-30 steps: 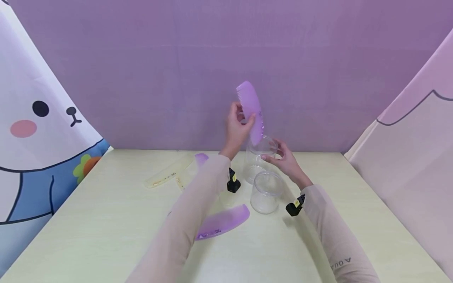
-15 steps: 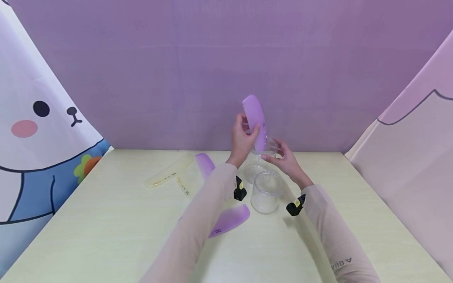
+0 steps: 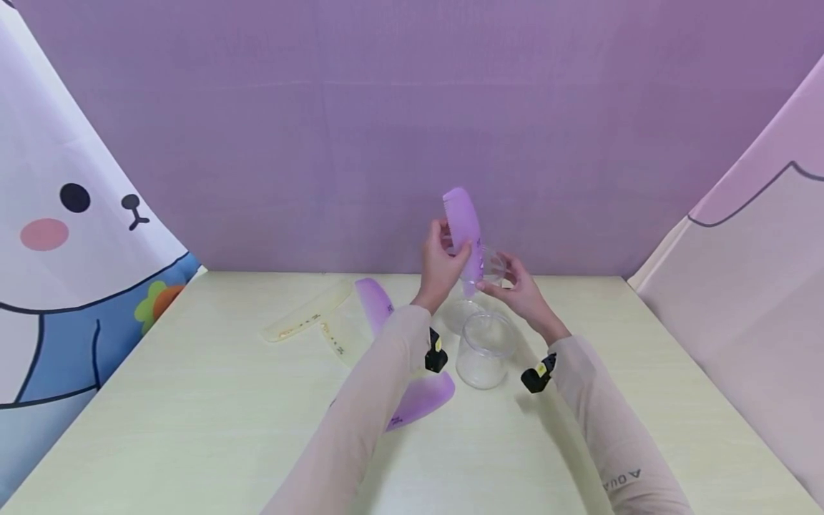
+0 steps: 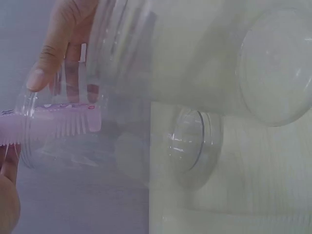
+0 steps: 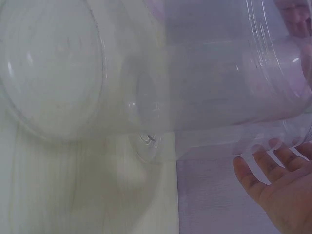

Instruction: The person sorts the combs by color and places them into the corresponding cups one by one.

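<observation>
My left hand (image 3: 450, 247) grips a purple comb (image 3: 463, 225) upright, its lower end dipping into the mouth of a clear plastic jar (image 3: 473, 300) at the back of the table. My right hand (image 3: 498, 275) holds that jar by its rim. In the left wrist view the purple comb (image 4: 53, 122) shows its teeth inside the jar mouth (image 4: 73, 131), with the right hand's fingers (image 4: 61, 48) behind the wall. The right wrist view shows the jar (image 5: 234, 83) on its side in the frame and my right palm (image 5: 278, 190) beside it.
A second clear jar (image 3: 484, 350) stands just in front of the held one. Two more purple combs (image 3: 421, 397) (image 3: 376, 304) and cream combs (image 3: 305, 318) lie on the pale table (image 3: 193, 429). Purple backdrop behind, printed curtains at both sides.
My left hand has lowered the purple comb from above the jar, so its lower end now sits in the jar's mouth. The right hand has stayed on the jar.
</observation>
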`<state>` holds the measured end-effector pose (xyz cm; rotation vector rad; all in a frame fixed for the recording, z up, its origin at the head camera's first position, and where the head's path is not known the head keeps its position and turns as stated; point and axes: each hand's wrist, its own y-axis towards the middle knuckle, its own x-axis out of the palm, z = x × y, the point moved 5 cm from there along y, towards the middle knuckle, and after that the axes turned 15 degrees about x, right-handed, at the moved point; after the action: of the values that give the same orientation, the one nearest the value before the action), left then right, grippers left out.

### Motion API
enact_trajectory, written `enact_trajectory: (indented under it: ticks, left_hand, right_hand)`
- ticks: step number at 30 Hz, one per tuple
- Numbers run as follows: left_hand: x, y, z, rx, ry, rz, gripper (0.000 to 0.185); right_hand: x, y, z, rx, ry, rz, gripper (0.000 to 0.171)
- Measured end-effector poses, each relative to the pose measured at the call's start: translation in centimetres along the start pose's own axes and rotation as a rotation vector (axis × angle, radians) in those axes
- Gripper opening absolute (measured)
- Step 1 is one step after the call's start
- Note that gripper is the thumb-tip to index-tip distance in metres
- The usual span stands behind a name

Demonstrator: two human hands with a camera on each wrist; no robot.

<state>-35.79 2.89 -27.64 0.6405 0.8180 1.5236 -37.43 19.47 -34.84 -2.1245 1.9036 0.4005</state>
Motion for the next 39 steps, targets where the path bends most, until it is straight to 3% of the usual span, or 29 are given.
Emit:
enact_trajectory:
  ticks: [8, 11, 27, 34, 39]
  left_hand:
    - [0.6, -0.1, -3.0, -0.03, -0.013, -0.014, 0.04]
    - [0.7, -0.1, -3.4, -0.021, -0.006, -0.022, 0.039]
    - [0.7, 0.3, -3.1, 0.069, -0.014, -0.076, 0.034]
    - [-0.2, 0.6, 0.2, 0.043, -0.035, -0.16, 0.026]
    - [0.2, 0.8, -2.4, -0.007, -0.043, -0.193, 0.028]
  right_hand:
    - [-0.1, -0.1, 0.0, 0.006, -0.016, 0.004, 0.084]
    - [-0.1, -0.1, 0.0, 0.007, -0.019, 0.005, 0.085]
    - [0.0, -0.2, -0.1, 0.022, -0.013, -0.004, 0.085]
    - [0.0, -0.1, 0.0, 0.014, -0.002, -0.009, 0.085]
    - [-0.1, 0.0, 0.1, 0.01, -0.003, -0.006, 0.084]
